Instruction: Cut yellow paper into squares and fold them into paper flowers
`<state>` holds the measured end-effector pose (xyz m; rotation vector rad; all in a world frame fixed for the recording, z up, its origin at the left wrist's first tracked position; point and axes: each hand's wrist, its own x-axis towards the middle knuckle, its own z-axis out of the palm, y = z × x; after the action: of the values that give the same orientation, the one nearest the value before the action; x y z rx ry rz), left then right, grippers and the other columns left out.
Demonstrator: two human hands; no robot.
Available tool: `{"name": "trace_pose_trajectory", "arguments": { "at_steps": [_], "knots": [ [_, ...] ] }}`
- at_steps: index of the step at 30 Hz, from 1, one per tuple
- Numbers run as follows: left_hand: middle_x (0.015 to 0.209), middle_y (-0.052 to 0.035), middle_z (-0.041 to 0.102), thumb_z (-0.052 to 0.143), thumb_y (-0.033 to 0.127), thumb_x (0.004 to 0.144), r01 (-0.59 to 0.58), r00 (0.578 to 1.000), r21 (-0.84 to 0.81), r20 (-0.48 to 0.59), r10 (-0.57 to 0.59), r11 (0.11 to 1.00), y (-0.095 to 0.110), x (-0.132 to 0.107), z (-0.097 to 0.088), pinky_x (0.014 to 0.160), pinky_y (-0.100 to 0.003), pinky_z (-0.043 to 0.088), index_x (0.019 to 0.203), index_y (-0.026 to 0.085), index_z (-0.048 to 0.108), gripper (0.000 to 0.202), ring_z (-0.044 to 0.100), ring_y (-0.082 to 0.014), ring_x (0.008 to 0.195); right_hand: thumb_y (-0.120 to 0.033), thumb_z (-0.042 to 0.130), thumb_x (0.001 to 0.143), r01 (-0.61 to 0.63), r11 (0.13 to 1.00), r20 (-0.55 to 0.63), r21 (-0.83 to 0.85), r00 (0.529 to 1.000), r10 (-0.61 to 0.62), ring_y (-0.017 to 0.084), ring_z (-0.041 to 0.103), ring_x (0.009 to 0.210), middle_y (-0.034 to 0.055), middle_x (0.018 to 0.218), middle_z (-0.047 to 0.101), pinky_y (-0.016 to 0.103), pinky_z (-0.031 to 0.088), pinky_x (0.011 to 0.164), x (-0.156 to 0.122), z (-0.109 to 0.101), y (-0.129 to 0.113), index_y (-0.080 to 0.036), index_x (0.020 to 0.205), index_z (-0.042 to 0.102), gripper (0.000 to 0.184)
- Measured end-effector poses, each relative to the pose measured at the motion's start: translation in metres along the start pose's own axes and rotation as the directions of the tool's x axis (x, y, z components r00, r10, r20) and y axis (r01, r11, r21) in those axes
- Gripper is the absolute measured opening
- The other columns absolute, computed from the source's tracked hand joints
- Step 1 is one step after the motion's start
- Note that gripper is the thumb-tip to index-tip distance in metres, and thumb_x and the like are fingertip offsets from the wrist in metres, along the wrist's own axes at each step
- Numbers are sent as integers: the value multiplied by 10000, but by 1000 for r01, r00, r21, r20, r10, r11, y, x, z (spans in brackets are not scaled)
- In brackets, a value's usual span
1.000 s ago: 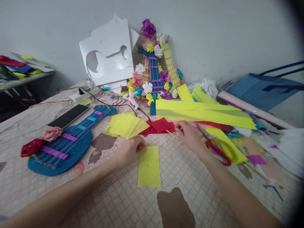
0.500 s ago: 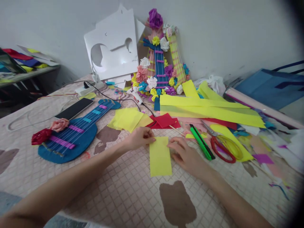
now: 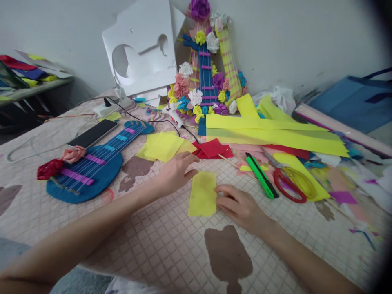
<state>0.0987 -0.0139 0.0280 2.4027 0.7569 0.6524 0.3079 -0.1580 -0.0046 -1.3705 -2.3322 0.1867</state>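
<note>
A small rectangle of yellow crepe paper (image 3: 202, 194) is in front of me over the quilted tablecloth. My right hand (image 3: 241, 206) has its thumb and fingers closed at the paper's right edge. Just off the upper left corner, my left hand (image 3: 176, 171) is open, thumb and fingers apart, holding nothing. Beyond that hand lies a stack of yellow paper pieces (image 3: 163, 146), with folded red paper (image 3: 212, 149) beside it. A green utility knife (image 3: 260, 175) and red-handled scissors (image 3: 288, 183) rest right of my right hand.
On the left lie a blue paper guitar (image 3: 88, 171) with two paper roses and a phone (image 3: 93, 133). A white glue gun (image 3: 173, 114) with its cord stands behind. Flower-covered guitars (image 3: 206, 77) lean on the wall; long yellow strips (image 3: 275, 136) and scraps spread right.
My left hand has let go of the paper's upper left corner, its thumb and fingers parting. The right hand stays at the right edge. The view has tilted slightly.
</note>
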Motion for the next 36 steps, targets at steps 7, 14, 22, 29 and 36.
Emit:
{"name": "trace_pose_trajectory", "arguments": {
  "at_steps": [7, 14, 22, 29, 36],
  "knots": [
    [1095, -100, 551, 736, 408, 673, -317, 906, -88, 268, 329, 944, 19, -31, 8, 878, -365, 412, 1064, 161, 559, 495, 506, -229, 1003, -123, 465, 874, -118, 971, -148, 208, 977, 151, 167, 605, 853, 59, 970, 603, 307, 513, 707, 3, -1, 2, -243, 913, 511, 134],
    [966, -54, 601, 477, 142, 873, -336, 933, 56, 158, 324, 940, 10, -40, 25, 842, -329, 367, 851, 159, 576, 103, 513, -167, 905, -72, 508, 791, -178, 945, -18, 273, 982, 190, 157, 582, 818, 82, 1111, 541, 267, 504, 610, -1, -8, 0, -251, 1018, 485, 290],
    [945, -42, 622, 565, 160, 817, -271, 934, -52, 227, 275, 961, 9, -39, 24, 866, -334, 366, 938, 169, 573, 121, 538, -176, 919, -10, 435, 792, -82, 975, 70, 208, 995, 69, 168, 587, 881, 66, 1038, 562, 307, 505, 725, -2, -7, -5, -216, 938, 529, 270],
    [1009, -47, 632, 518, 160, 862, -317, 915, -53, 244, 320, 947, 10, -39, 23, 920, -358, 350, 819, 179, 612, 105, 557, -167, 943, -76, 453, 869, -40, 981, 59, 189, 998, 29, 154, 584, 881, 68, 1017, 576, 290, 494, 749, -5, -13, -4, -206, 904, 560, 172],
    [1002, -75, 643, 520, 105, 824, -272, 898, -282, 268, 348, 920, 14, -40, 19, 884, -327, 437, 926, 158, 596, 138, 587, -168, 955, -114, 465, 884, -59, 969, 61, 238, 997, 46, 150, 581, 874, 60, 989, 592, 288, 495, 757, -6, -13, -1, -205, 885, 563, 134]
  ]
}}
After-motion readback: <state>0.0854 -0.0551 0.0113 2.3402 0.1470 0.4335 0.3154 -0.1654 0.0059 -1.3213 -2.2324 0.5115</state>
